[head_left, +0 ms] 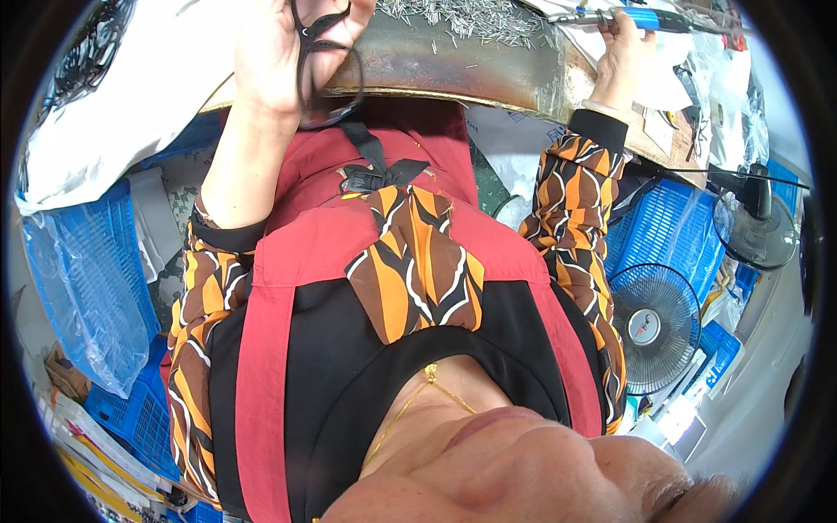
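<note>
At the upper left, my left hand is closed on thin black cord loops, which hang down past the palm; a small shiny spot shows on them. The fingertips are partly cut off by the upper edge. My right hand is at the upper right, fingers against a pen-shaped tool with a blue grip. Its thin dark end points left, toward a heap of small metal pins on the worktable. The tool's exact kind is hard to tell.
White sheeting drapes over the table's left side, near a bundle of black cords. Blue plastic crates stand below on both sides. Two fans, one a round black fan, are at the right. Clear plastic bags lie beyond my right hand.
</note>
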The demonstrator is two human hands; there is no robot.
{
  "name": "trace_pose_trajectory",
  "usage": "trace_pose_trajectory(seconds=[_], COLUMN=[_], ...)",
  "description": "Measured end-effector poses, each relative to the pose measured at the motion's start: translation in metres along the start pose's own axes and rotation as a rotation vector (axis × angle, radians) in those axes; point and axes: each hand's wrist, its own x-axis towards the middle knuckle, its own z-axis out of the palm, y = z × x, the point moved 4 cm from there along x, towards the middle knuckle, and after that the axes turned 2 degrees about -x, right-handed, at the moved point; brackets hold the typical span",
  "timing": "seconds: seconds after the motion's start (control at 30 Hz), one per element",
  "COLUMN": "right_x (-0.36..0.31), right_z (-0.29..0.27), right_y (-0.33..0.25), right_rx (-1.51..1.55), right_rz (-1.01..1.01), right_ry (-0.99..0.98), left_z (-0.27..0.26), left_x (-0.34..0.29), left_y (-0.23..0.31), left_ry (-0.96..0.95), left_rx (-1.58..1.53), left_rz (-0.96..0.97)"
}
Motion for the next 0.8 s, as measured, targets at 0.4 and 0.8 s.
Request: trace_pose_trajectory(seconds=[0.4,0.8], right_x=[-0.116,-0.122], right_z=[0.104,0.128], right_y=[0.020,0.022], right_rx=[0.234,0.197], right_rz=[0.141,0.012], right_ry=[-0.036,-0.210], left_z=[-0.023,-0.028], left_x=[-0.103,-0.099], left_y=[-0.096,-0.101], left_ry=[0.381,0.306], left_rx=[0.393,0.335], left_rz=[-0.823,-0.763])
